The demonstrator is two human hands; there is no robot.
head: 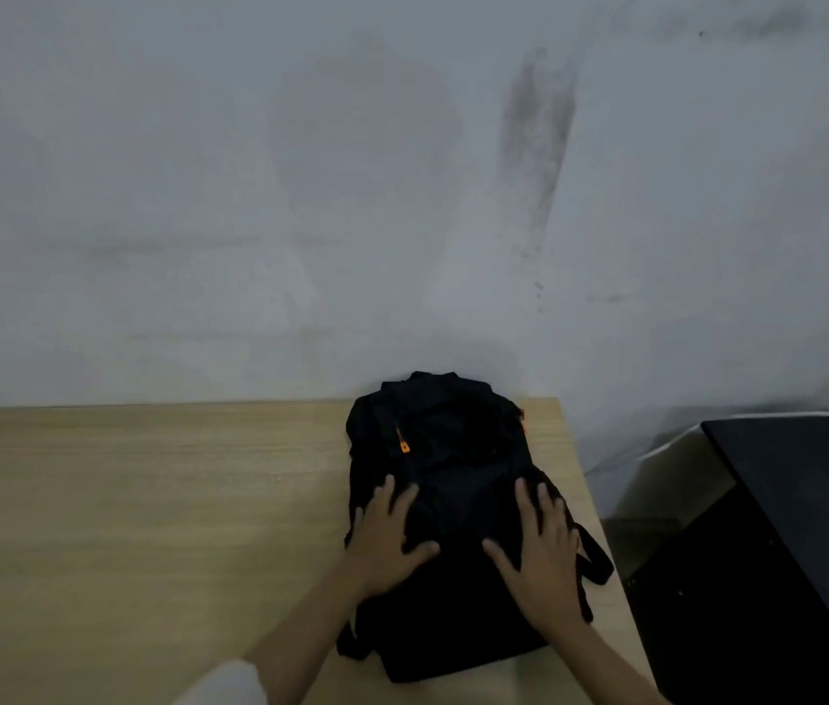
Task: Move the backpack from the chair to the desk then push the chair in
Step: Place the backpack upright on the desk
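A black backpack (453, 450) with orange zipper pulls lies flat on the light wooden desk (147, 501), near the desk's right edge, its top toward the wall. My left hand (387, 536) rests flat on its left half with fingers spread. On its right half my right hand (544, 552) lies flat too, fingers apart. Neither hand grips the fabric. A strap hangs over the desk's right edge. The chair is out of view.
A stained grey wall (402, 195) stands right behind the desk. To the right, across a narrow gap, is a black piece of furniture (799, 501) with a flat top.
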